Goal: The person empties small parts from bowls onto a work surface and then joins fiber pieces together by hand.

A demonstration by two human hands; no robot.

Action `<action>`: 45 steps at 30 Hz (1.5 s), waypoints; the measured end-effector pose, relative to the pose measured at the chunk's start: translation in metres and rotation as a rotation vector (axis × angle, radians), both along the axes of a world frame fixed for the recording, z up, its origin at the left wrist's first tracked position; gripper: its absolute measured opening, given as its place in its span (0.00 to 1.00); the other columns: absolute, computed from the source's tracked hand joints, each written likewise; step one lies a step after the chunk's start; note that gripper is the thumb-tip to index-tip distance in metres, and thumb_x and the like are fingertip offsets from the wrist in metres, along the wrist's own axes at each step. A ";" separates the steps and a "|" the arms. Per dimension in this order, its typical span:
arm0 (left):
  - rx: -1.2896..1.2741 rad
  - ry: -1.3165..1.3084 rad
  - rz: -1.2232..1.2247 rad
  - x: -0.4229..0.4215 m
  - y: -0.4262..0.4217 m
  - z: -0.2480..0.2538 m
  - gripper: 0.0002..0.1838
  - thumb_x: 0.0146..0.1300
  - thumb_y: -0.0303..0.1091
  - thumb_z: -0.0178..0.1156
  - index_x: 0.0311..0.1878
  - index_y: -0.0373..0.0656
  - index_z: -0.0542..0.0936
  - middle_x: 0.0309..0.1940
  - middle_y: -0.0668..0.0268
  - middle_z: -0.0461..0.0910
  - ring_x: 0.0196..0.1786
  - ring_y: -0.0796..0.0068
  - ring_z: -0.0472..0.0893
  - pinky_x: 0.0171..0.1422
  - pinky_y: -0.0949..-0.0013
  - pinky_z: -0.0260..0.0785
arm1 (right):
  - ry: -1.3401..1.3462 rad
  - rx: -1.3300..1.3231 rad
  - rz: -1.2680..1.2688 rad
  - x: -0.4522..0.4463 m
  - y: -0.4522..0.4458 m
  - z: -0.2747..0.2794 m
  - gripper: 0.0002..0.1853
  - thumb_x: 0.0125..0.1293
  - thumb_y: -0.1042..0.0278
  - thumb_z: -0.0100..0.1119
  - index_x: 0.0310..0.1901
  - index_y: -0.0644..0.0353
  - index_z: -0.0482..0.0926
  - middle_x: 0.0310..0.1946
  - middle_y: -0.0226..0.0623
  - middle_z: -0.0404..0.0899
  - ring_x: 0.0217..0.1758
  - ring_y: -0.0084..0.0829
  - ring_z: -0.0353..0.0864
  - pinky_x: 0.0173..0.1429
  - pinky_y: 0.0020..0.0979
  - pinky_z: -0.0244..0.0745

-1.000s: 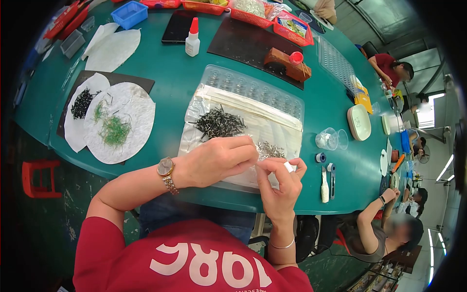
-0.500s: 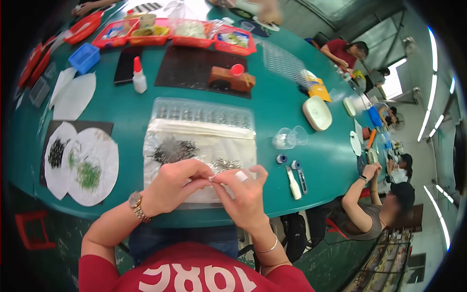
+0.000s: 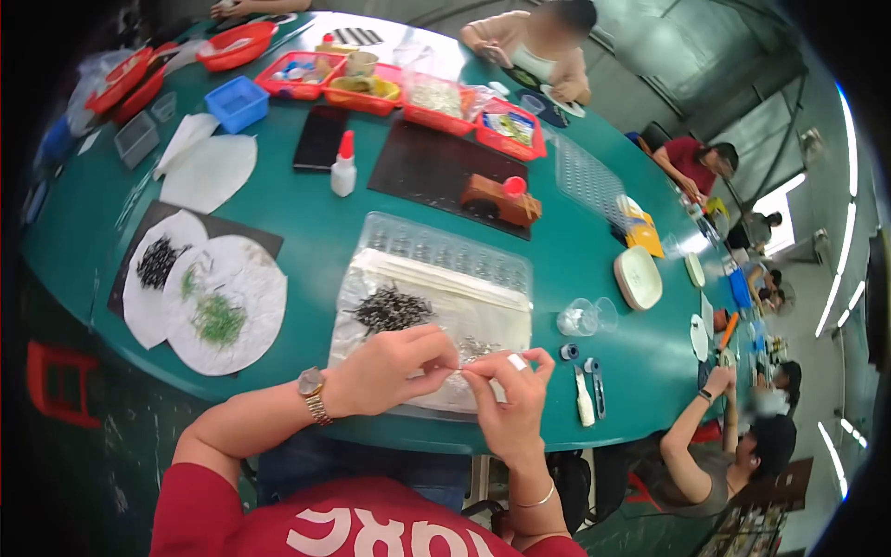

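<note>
My left hand (image 3: 394, 371), with a wristwatch (image 3: 312, 382) on its wrist, pinches thumb against forefinger. Fingertip to fingertip with it, my right hand (image 3: 510, 397) is closed too, and a white band (image 3: 517, 362) wraps one finger. What they hold between them is too small to name. Just beyond the hands lies a clear plastic tray (image 3: 445, 243) with rows of small cups, partly covered by a pale cloth (image 3: 506, 327). On the cloth sit a heap of small dark pieces (image 3: 393, 307) and a smaller pile of silvery pieces (image 3: 478, 349), partly hidden by my fingers.
To the left, white paper rounds (image 3: 269, 274) carry green strands (image 3: 219, 319) and black bits (image 3: 160, 262). A glue bottle (image 3: 343, 176), a wooden toy-like block (image 3: 501, 201) and red baskets (image 3: 434, 119) stand farther back. Two slim tools (image 3: 584, 397) lie at right. Other people sit around the table.
The view has swung so the table's contents appear farther right, and a person across the table shows more fully. My hands stay pinched together over the cloth's near edge.
</note>
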State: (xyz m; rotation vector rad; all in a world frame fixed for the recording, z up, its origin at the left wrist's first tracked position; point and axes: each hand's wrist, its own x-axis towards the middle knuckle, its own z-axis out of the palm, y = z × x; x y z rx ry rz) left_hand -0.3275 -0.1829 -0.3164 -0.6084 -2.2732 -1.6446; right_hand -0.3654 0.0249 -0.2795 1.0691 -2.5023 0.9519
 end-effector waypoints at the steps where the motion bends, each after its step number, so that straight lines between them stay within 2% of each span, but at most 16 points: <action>1: -0.006 -0.029 -0.009 0.001 -0.001 0.000 0.09 0.66 0.25 0.66 0.47 0.40 0.79 0.40 0.61 0.81 0.41 0.58 0.86 0.46 0.61 0.80 | -0.001 0.012 0.016 0.000 -0.001 0.003 0.05 0.63 0.74 0.73 0.37 0.53 0.85 0.33 0.28 0.87 0.40 0.28 0.85 0.64 0.40 0.57; 4: -0.045 0.084 0.004 -0.004 -0.005 -0.006 0.14 0.63 0.25 0.68 0.51 0.42 0.78 0.45 0.61 0.80 0.46 0.55 0.84 0.50 0.58 0.79 | 0.017 0.183 0.064 -0.006 -0.008 0.020 0.05 0.63 0.75 0.72 0.38 0.53 0.84 0.33 0.28 0.87 0.40 0.28 0.85 0.65 0.40 0.57; 6: -0.019 0.249 0.110 -0.005 -0.006 0.004 0.18 0.62 0.26 0.69 0.54 0.44 0.77 0.49 0.62 0.79 0.49 0.55 0.83 0.53 0.57 0.78 | 0.031 0.251 0.089 -0.021 -0.011 0.030 0.06 0.63 0.73 0.73 0.38 0.51 0.84 0.36 0.27 0.86 0.44 0.30 0.84 0.65 0.43 0.57; 10: -0.057 0.444 0.186 -0.005 -0.008 0.002 0.23 0.60 0.27 0.72 0.59 0.47 0.80 0.53 0.64 0.79 0.51 0.58 0.82 0.55 0.59 0.78 | 0.125 0.224 0.145 -0.074 -0.042 0.044 0.06 0.63 0.71 0.72 0.39 0.52 0.84 0.36 0.28 0.85 0.44 0.31 0.83 0.62 0.40 0.57; 11: -0.066 0.472 0.181 -0.006 -0.006 -0.001 0.22 0.60 0.28 0.72 0.58 0.48 0.80 0.52 0.65 0.80 0.49 0.62 0.82 0.54 0.60 0.78 | 0.135 0.210 0.176 -0.090 -0.056 0.038 0.05 0.63 0.70 0.72 0.38 0.52 0.84 0.37 0.28 0.85 0.44 0.31 0.82 0.61 0.40 0.57; 14: -0.075 0.505 0.146 -0.006 -0.002 -0.006 0.20 0.61 0.28 0.71 0.57 0.48 0.81 0.52 0.66 0.80 0.48 0.63 0.83 0.52 0.61 0.78 | 0.164 0.146 0.251 -0.132 -0.102 0.004 0.04 0.64 0.67 0.72 0.37 0.53 0.86 0.40 0.29 0.85 0.43 0.33 0.79 0.60 0.38 0.57; 18: -0.076 0.497 0.120 -0.006 -0.003 -0.007 0.20 0.62 0.28 0.70 0.57 0.47 0.81 0.50 0.65 0.81 0.47 0.64 0.84 0.51 0.63 0.78 | 0.177 0.200 0.238 -0.155 -0.143 -0.025 0.04 0.64 0.66 0.72 0.38 0.52 0.87 0.42 0.30 0.85 0.40 0.35 0.77 0.60 0.38 0.58; 22: -0.058 0.495 0.079 -0.006 -0.003 -0.011 0.23 0.61 0.27 0.67 0.61 0.46 0.80 0.50 0.64 0.82 0.51 0.63 0.84 0.53 0.63 0.78 | 0.164 0.275 0.245 -0.158 -0.159 -0.028 0.04 0.62 0.67 0.73 0.36 0.52 0.87 0.42 0.30 0.85 0.40 0.36 0.77 0.60 0.40 0.59; 28: -0.060 0.435 0.062 -0.005 -0.004 -0.011 0.22 0.63 0.28 0.65 0.62 0.46 0.80 0.50 0.63 0.82 0.52 0.63 0.84 0.55 0.61 0.78 | 0.191 0.359 0.288 -0.154 -0.164 -0.020 0.02 0.63 0.68 0.71 0.36 0.53 0.87 0.41 0.30 0.84 0.43 0.35 0.81 0.61 0.41 0.58; 34: 0.016 0.425 0.075 -0.007 -0.004 -0.007 0.20 0.62 0.24 0.66 0.58 0.45 0.82 0.46 0.63 0.83 0.51 0.62 0.84 0.54 0.62 0.78 | 0.232 0.396 0.356 -0.156 -0.166 -0.020 0.01 0.65 0.70 0.69 0.37 0.54 0.88 0.40 0.31 0.83 0.45 0.34 0.82 0.62 0.42 0.58; 37: 0.131 0.329 0.123 -0.009 -0.007 -0.001 0.16 0.61 0.24 0.68 0.53 0.43 0.83 0.44 0.64 0.84 0.49 0.62 0.84 0.52 0.62 0.78 | 0.241 0.370 0.348 -0.155 -0.162 -0.016 0.02 0.66 0.70 0.68 0.37 0.55 0.88 0.40 0.32 0.83 0.46 0.35 0.82 0.61 0.42 0.58; 40: 0.245 0.109 0.203 -0.011 -0.022 0.012 0.10 0.62 0.27 0.70 0.46 0.44 0.85 0.43 0.65 0.84 0.48 0.62 0.82 0.52 0.61 0.76 | 0.224 0.305 0.272 -0.146 -0.146 -0.003 0.02 0.66 0.70 0.68 0.38 0.54 0.88 0.40 0.33 0.84 0.44 0.36 0.81 0.60 0.41 0.58; 45: -0.230 0.050 0.221 -0.011 -0.050 0.017 0.05 0.58 0.28 0.72 0.35 0.46 0.84 0.39 0.69 0.80 0.48 0.64 0.78 0.54 0.60 0.72 | 0.117 0.195 0.148 -0.097 -0.081 0.025 0.01 0.68 0.69 0.69 0.38 0.54 0.87 0.39 0.31 0.86 0.42 0.33 0.81 0.61 0.37 0.58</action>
